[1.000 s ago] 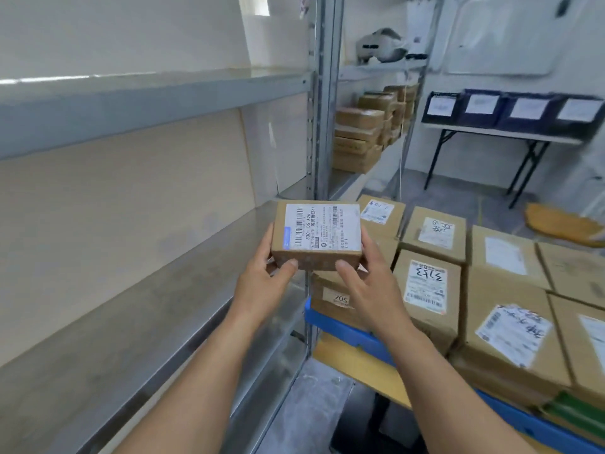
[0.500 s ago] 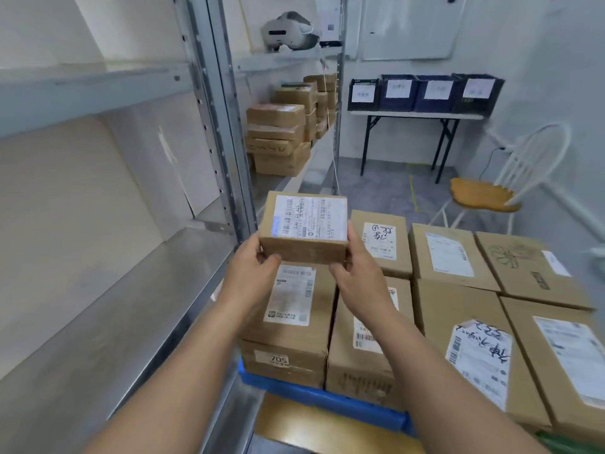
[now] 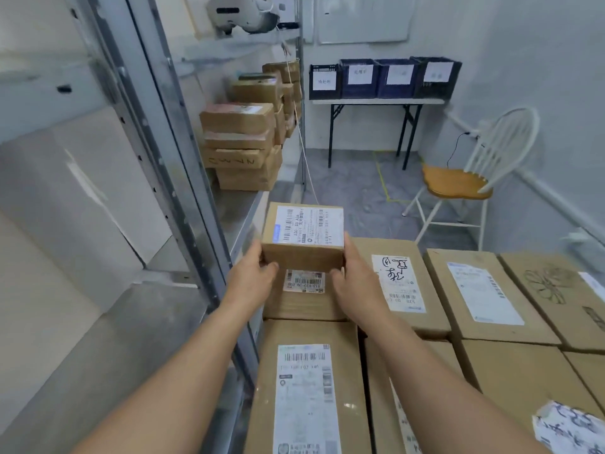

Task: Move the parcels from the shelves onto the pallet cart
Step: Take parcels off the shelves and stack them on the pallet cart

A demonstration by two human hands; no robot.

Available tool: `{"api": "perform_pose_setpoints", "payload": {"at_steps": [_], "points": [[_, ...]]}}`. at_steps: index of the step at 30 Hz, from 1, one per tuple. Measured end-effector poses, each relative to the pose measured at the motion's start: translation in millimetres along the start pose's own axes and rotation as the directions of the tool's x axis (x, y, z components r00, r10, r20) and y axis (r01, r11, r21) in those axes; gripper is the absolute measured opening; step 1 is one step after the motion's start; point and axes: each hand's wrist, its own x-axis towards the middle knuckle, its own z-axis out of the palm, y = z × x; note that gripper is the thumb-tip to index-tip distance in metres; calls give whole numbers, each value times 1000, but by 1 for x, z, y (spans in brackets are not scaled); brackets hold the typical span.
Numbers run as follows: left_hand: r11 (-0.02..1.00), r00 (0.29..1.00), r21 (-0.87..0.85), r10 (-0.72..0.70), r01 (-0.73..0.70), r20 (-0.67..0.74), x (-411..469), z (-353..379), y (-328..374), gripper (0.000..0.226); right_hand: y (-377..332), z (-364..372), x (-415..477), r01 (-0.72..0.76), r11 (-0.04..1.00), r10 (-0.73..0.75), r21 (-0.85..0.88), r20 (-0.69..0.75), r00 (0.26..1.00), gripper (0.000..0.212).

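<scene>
small parcel (image 3: 302, 239) pinched at its two side faces by left hand (image 3: 253, 278) and right hand (image 3: 355, 286), hovering over the boxes on the cart (image 3: 304, 381); rigid cardboard, probably light, side grip looks fine

Held level btwn left hand (image 3: 253, 276) and right hand (image 3: 355, 283): small brown cardboard parcel (image 3: 302, 239), white barcode label facing up, one hand per side, thumbs on near face. Under both hands and spreading to the right of the right hand: brown cardboard cartons (image 3: 307, 388) packed edge to edge, labels up. Beyond and above left hand: stack of flat brown boxes (image 3: 240, 142) on a shelf level. Grey metal shelf board (image 3: 108, 348) runs left of left hand.
</scene>
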Motion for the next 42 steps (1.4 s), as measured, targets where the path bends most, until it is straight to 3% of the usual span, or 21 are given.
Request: {"api": "perform_pose_setpoints", "payload": {"at_steps": [10,25,36,42], "points": [[1000,992,-1,-12,12,122,54,30,-32,48,24,9,43,-73,970,73,-232,-7,997,69],[998,994,63,-24,18,103,52,37,-31,41,31,0,42,-29,985,33,-167,18,999,64],[969,999,249,-22,12,36,59,38,-26,23,36,4,52,-49,955,57,-291,18,998,48],[970,998,242,-36,22,51,45,28,-23,50,36,-1,46,-19,962,2,-271,-64,998,24]]}}
